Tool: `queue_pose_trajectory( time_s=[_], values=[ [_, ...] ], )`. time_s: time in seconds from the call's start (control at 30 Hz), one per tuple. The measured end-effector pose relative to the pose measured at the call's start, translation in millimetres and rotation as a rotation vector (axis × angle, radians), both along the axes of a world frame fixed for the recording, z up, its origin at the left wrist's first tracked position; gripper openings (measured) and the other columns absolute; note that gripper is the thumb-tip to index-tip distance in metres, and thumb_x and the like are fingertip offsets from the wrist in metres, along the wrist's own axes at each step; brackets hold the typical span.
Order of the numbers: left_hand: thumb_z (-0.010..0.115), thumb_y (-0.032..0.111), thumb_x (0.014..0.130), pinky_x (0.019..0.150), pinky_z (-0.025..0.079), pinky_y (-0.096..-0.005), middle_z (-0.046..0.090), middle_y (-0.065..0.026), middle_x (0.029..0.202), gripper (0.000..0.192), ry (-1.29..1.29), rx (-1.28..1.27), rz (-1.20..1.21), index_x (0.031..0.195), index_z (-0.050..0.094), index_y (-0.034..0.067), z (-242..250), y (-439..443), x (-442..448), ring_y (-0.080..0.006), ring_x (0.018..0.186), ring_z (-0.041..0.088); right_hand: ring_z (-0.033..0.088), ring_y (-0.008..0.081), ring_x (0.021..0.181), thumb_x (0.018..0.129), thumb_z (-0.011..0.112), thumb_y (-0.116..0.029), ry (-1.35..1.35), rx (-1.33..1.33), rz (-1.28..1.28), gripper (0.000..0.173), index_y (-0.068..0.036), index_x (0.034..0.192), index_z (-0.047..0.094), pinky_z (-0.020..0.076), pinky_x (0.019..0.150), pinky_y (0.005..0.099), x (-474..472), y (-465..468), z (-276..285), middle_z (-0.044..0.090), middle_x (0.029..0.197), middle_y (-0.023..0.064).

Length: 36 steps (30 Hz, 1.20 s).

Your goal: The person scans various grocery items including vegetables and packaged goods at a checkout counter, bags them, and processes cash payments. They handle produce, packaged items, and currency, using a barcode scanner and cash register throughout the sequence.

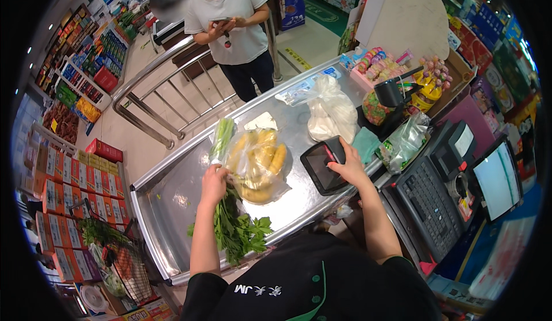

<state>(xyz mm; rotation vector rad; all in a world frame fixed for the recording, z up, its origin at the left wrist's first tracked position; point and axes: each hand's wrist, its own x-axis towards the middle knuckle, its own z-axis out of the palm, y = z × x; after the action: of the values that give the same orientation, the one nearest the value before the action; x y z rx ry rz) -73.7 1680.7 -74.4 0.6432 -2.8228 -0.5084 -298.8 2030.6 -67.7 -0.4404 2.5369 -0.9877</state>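
Note:
My left hand grips a bunch of celery around its stalks, near a white band or label. The celery's leaves spread toward me over the near rim of the metal checkout counter. Right beside it lies a clear plastic bag of yellow fruit, apparently bananas. My right hand holds a black desktop barcode scanner by its right side, the thumb near its dark window, where a red light shows. Behind the scanner sits a knotted plastic bag with pale contents.
A flat white item lies behind the fruit bag. Candy containers and a green cloth are at right, near a keyboard and monitor. Past a steel railing, a person holds a phone. A loaded wire cart stands left.

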Motion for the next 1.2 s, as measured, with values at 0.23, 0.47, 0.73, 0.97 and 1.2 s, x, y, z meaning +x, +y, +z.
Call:
queue_pose_trajectory(
  time_s=[0.23, 0.47, 0.73, 0.97, 1.2],
  values=[
    [0.056, 0.014, 0.080, 0.086, 0.044, -0.0431, 0.062, -0.0100, 0.102, 0.017, -0.092, -0.005, 0.277, 0.084, 0.071, 0.009, 11, 18, -57, -0.0318, 0.099, 0.055, 0.030, 0.0359, 0.131, 0.068, 0.070, -0.044, -0.037, -0.005, 0.008, 0.095, -0.024, 0.148, 0.022, 0.0214, 0.105, 0.0543, -1, -3, 6, 0.027, 0.144, 0.0120],
    [0.063, 0.019, 0.076, 0.089, 0.043, -0.0465, 0.058, -0.0139, 0.112, 0.034, -0.042, -0.080, 0.216, 0.108, 0.063, 0.008, 35, 43, -89, -0.0331, 0.104, 0.054, 0.031, 0.0357, 0.130, 0.069, 0.069, -0.043, -0.001, -0.044, -0.008, 0.093, -0.026, 0.147, 0.022, 0.0225, 0.103, 0.0556, 2, 4, -2, 0.029, 0.143, 0.0125],
    [0.078, 0.036, 0.070, 0.094, 0.042, -0.0450, 0.046, -0.0192, 0.126, 0.076, -0.169, 0.120, 0.165, 0.132, 0.043, 0.010, 27, 93, -181, -0.0330, 0.114, 0.050, 0.032, 0.0384, 0.128, 0.068, 0.071, -0.040, 0.098, -0.019, 0.006, 0.089, -0.024, 0.145, 0.029, 0.0237, 0.102, 0.0523, 20, -4, 7, 0.031, 0.141, 0.0168],
    [0.083, 0.033, 0.063, 0.080, 0.047, -0.0435, 0.058, -0.0156, 0.100, 0.058, -0.120, -0.081, 0.263, 0.105, 0.054, 0.006, -12, 116, -173, -0.0342, 0.095, 0.057, 0.031, 0.0370, 0.128, 0.067, 0.074, -0.036, 0.171, -0.026, 0.104, 0.087, -0.022, 0.143, 0.033, 0.0211, 0.104, 0.0506, 32, -9, 16, 0.032, 0.141, 0.0183],
    [0.075, 0.032, 0.068, 0.080, 0.045, -0.0435, 0.057, -0.0159, 0.098, 0.048, -0.045, -0.108, 0.176, 0.103, 0.057, 0.006, -13, 120, -153, -0.0347, 0.095, 0.056, 0.032, 0.0346, 0.129, 0.067, 0.073, -0.037, 0.163, -0.051, 0.077, 0.084, -0.022, 0.141, 0.037, 0.0207, 0.104, 0.0494, 26, -9, 10, 0.034, 0.140, 0.0161]
  ],
)
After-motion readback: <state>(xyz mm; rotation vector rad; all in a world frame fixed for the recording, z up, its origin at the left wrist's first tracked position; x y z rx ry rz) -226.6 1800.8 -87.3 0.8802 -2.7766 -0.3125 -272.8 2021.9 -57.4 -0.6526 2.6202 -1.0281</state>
